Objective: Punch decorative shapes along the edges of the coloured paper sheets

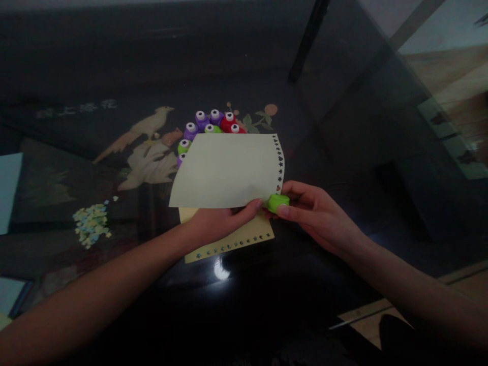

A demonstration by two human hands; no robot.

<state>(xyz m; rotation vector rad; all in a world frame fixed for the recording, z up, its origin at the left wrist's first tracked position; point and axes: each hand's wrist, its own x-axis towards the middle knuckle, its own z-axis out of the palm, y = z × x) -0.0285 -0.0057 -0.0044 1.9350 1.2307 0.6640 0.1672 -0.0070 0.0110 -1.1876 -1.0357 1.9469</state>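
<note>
My left hand (229, 221) grips the lower edge of a pale sheet of paper (229, 170), thumb on top and fingers hidden beneath. A row of small punched shapes runs down the sheet's right edge. At its lower right corner, my right hand (316, 208) is closed around a green craft punch (278, 203), which touches the paper's edge. Below the raised sheet lies a yellow sheet (229, 241), partly covered, with punched shapes along its near edge.
Several purple, green and red craft punches (201, 120) stand behind the pale sheet, partly hidden by it. A pile of tiny paper cutouts (91, 223) lies at the left. Blue paper (9, 193) is at the far left of the dark glossy table (244, 320).
</note>
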